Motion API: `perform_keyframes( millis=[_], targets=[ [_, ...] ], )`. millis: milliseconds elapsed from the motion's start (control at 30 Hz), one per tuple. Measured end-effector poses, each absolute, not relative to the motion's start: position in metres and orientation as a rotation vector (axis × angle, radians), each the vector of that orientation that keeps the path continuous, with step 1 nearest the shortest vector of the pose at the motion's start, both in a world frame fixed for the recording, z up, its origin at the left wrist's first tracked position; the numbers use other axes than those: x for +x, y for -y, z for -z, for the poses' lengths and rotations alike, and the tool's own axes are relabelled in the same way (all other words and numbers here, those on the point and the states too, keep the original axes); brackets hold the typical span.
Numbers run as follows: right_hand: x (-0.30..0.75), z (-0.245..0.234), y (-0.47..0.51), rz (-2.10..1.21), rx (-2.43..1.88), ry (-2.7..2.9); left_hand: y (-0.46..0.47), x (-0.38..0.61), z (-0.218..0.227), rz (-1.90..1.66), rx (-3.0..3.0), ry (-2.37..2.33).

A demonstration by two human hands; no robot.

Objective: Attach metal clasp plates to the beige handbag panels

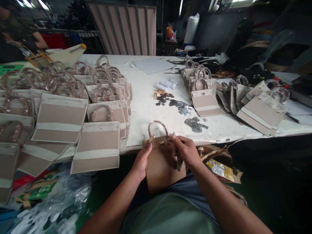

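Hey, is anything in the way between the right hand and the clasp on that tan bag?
Nothing visible is. The right hand sits at the top edge of the tan handbag, its fingers just beside the metal clasp. The grey tool handle in that hand hangs lower, clear of the gap.

Wide-angle view with bowed edges. Bright, diffuse light falls on the white table (143, 113) and tan handbag (162, 172); the background and lower right lie in dim shadow.

Pale pink barred panel (124, 29) behind a white worktable (138, 123), green floor (91, 208) below.
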State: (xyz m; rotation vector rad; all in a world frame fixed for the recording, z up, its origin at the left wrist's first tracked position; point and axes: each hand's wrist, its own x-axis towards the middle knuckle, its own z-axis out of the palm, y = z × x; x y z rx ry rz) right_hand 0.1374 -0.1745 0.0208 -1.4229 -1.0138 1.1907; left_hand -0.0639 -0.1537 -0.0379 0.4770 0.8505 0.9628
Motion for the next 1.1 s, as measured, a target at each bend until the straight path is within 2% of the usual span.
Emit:
perform_keyframes(
  millis=[233,400,633,767,900,1100],
  targets=[
    [0.128,-0.045,0.123,-1.083,-1.087,0.791,0.163,-0.063,0.033,-0.908,0.410,-0.939],
    [0.116,-0.057,0.068,-1.181,-0.993,0.763,0.167,-0.066,0.035,-0.861,0.335,-0.934],
    [0.076,-0.046,0.017,-1.577,-1.066,0.856,0.164,-0.066,0.038,-0.884,0.274,-0.904],
    [0.075,-0.031,-0.005,-1.570,-1.168,0.729,0.164,-0.066,0.038,-0.882,0.277,-0.908],
    [0.082,-0.018,-0.014,-1.766,-1.210,0.739,0.164,-0.066,0.038,-0.892,0.278,-0.902],
    [0.077,-0.019,-0.006,-1.833,-1.208,0.790,0.163,-0.063,0.035,-0.897,0.256,-0.915]
  ],
)
